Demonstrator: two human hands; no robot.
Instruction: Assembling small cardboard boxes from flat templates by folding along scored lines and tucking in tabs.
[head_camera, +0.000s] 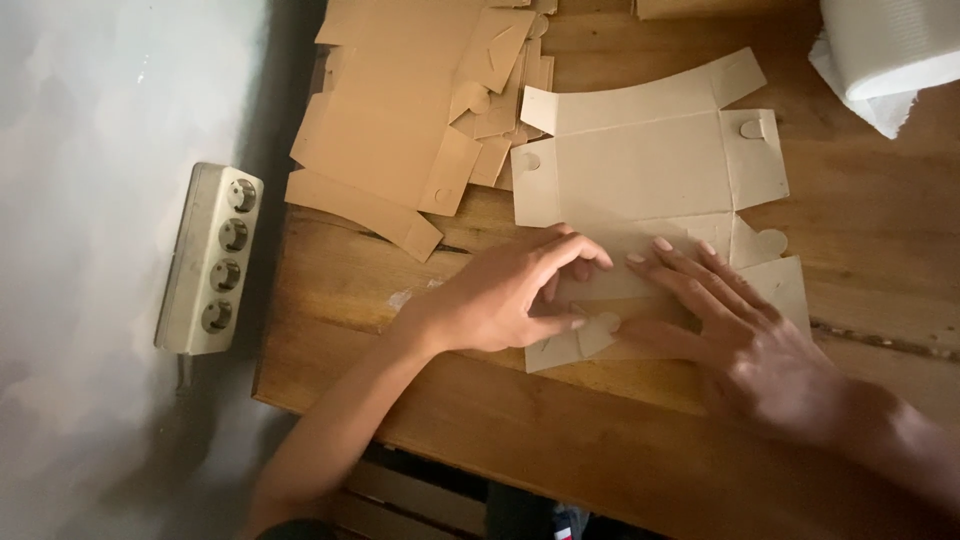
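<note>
A flat, die-cut cardboard box blank lies spread on the wooden table. My left hand rests on its near part, fingers curled, thumb and fingertips pressing a folded flap with a rounded tab. My right hand lies flat beside it, fingers stretched out and pressing the same near panel down. The two hands nearly touch at the fingertips. Neither hand lifts the blank.
A heap of several more brown cardboard blanks lies at the far left of the table. A white roll of material sits at the far right corner. A power strip lies on the floor to the left of the table edge.
</note>
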